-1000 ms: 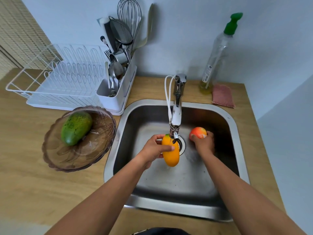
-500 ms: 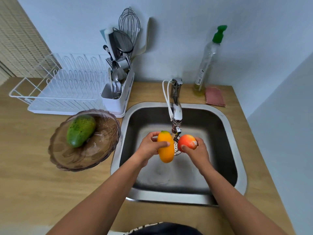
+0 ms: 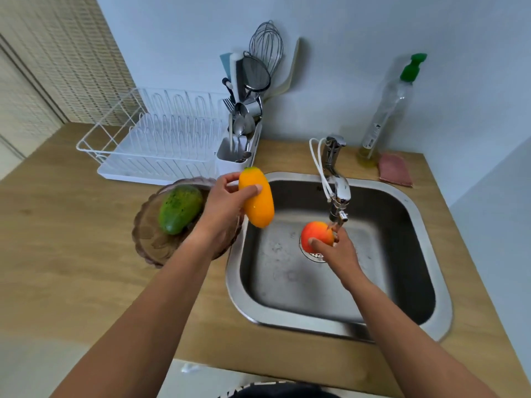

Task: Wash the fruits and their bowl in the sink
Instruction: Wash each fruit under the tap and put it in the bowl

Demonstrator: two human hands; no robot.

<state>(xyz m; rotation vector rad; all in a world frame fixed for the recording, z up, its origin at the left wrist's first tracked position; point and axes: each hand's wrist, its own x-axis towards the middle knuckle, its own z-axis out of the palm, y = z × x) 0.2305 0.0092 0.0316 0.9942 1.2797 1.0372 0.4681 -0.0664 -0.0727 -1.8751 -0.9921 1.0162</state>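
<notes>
Holding two fruits, yellow fruit (image 3: pixel 256 203) and red fruit (image 3: pixel 317 235) (one per hand), green fruit (image 3: pixel 179 208) bowled.

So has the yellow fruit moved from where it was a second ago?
Yes. The left hand has carried the yellow fruit left, away from the tap, to the sink's left rim beside the bowl.

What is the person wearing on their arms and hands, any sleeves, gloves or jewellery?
Nothing that shows. Both forearms are bare up to the frame's edge, with no sleeves in view. The left hand and right hand have no gloves, and no rings, watch or bracelets are visible on the fingers or wrists.
</notes>
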